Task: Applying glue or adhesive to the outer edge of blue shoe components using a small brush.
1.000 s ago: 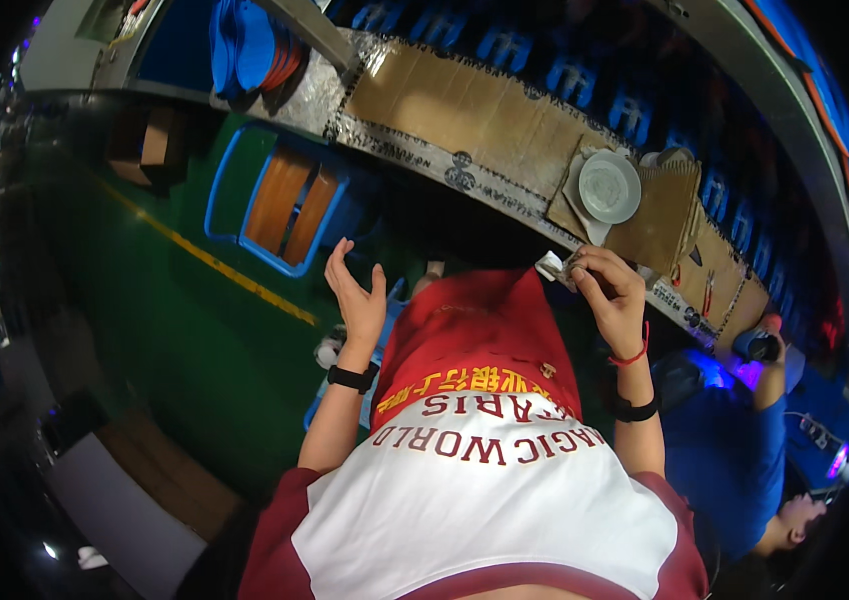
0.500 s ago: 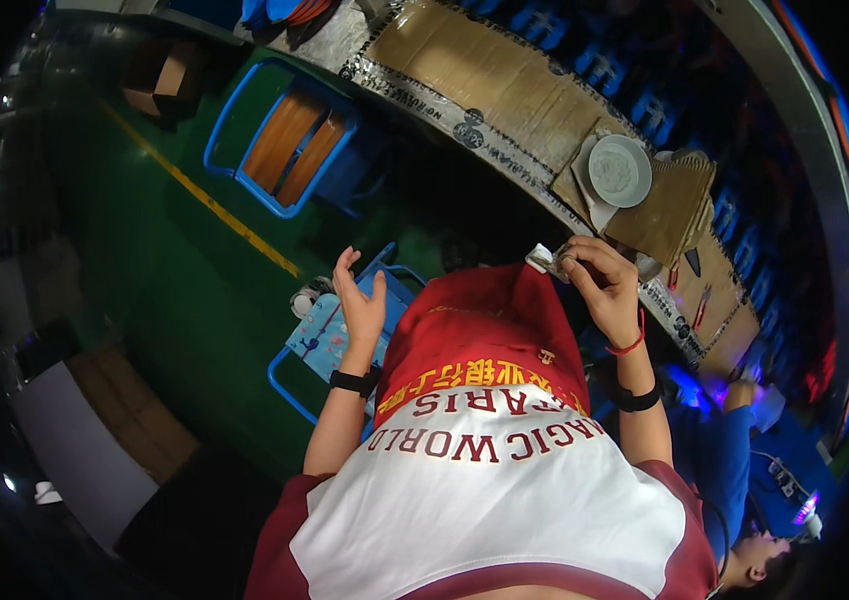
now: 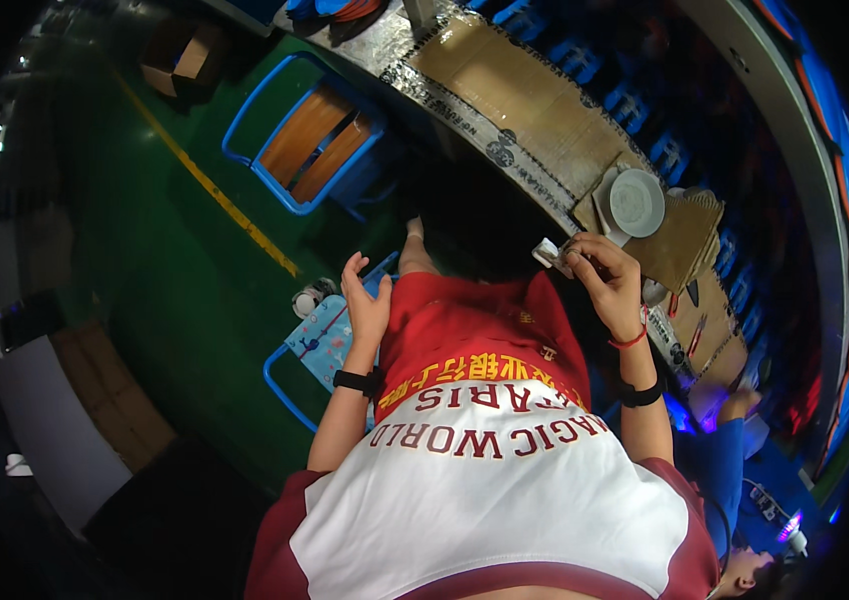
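Note:
My right hand (image 3: 607,283) is closed around a small white and grey part (image 3: 550,254), held just off the edge of the cardboard-covered workbench (image 3: 525,105). My left hand (image 3: 367,301) hangs empty with its fingers spread, over the left side of my red shorts (image 3: 480,335) and above a blue stool with a patterned cushion (image 3: 320,335). Both wrists carry black bands; the right also has a thin red string.
A round white dish (image 3: 637,202) sits on the bench near my right hand. A blue-framed stool with wooden slats (image 3: 310,145) stands on the green floor with a yellow line (image 3: 210,185). Another person in blue (image 3: 730,470) is at my right. Boxes (image 3: 105,400) lie lower left.
The view has swung, so the bench and stools sit lower in the picture. My right hand stays closed on the small part; my left hand has drifted slightly down, still spread.

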The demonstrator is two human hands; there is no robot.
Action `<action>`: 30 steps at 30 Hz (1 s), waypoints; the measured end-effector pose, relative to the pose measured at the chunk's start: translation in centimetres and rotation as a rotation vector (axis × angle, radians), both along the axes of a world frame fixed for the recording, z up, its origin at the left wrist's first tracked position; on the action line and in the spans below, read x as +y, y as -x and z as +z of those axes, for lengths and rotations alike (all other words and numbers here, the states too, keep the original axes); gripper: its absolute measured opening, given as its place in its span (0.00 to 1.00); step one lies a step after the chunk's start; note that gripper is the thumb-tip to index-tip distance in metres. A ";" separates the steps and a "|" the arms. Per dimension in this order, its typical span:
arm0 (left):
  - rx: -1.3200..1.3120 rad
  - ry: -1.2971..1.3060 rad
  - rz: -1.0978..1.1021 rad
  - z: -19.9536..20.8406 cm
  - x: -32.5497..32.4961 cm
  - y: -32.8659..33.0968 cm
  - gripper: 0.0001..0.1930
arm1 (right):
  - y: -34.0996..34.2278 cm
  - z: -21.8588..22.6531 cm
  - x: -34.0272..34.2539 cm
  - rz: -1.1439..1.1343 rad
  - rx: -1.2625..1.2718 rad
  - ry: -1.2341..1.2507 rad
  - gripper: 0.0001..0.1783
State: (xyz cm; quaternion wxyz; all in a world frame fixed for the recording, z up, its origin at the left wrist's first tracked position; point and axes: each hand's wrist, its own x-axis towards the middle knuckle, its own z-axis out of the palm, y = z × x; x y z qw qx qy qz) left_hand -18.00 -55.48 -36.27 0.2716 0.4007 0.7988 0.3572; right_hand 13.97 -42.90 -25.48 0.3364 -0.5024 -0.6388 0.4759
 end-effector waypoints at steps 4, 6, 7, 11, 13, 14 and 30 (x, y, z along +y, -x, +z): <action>0.011 0.025 -0.011 -0.1 2.4 2.7 0.29 | 2.1 1.3 1.9 -0.048 0.007 0.041 0.05; 0.026 0.016 -0.042 -0.6 4.5 4.6 0.29 | 3.0 1.1 3.2 -0.077 -0.017 0.020 0.04; 0.042 0.016 -0.073 -0.9 5.7 5.6 0.29 | 3.4 1.0 3.9 -0.086 -0.018 0.007 0.04; -0.047 -0.040 -0.157 -0.5 12.9 9.8 0.27 | 7.2 2.2 5.7 -0.252 0.082 -0.068 0.04; -0.073 -0.108 -0.180 -1.1 17.3 12.2 0.27 | 8.6 1.8 6.5 -0.311 0.037 -0.066 0.04; -0.097 -0.151 -0.187 -1.6 19.4 13.2 0.26 | 9.3 1.8 6.8 -0.333 0.003 -0.083 0.04; -0.994 0.107 -0.012 -4.6 51.6 20.9 0.19 | 17.4 1.7 5.5 -0.628 0.107 0.022 0.02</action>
